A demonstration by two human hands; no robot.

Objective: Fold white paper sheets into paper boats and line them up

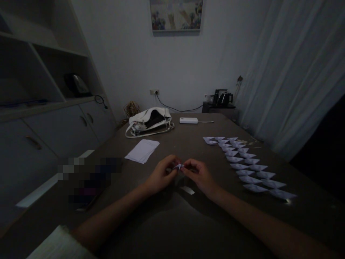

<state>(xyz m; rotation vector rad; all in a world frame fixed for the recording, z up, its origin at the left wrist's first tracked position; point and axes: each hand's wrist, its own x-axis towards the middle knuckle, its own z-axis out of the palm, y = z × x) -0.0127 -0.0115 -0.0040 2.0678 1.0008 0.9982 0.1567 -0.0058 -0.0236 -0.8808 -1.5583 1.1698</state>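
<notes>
My left hand [161,176] and my right hand [199,176] meet over the middle of the dark table [188,230]. Both pinch a small folded white paper piece [178,166] between their fingertips, held just above the tabletop. A small white paper scrap [187,190] lies flat on the table under my right wrist. To the right, several folded white paper boats [249,168] stand in two slanted rows. A stack of white paper sheets [142,150] lies ahead of my left hand.
A white handbag [149,122] lies at the table's far side, with a white power bank [188,120] and its cable beside it. A blurred dark object [88,180] rests at the left edge. Cabinets stand to the left, a curtain hangs to the right, and a kettle [222,98] sits behind.
</notes>
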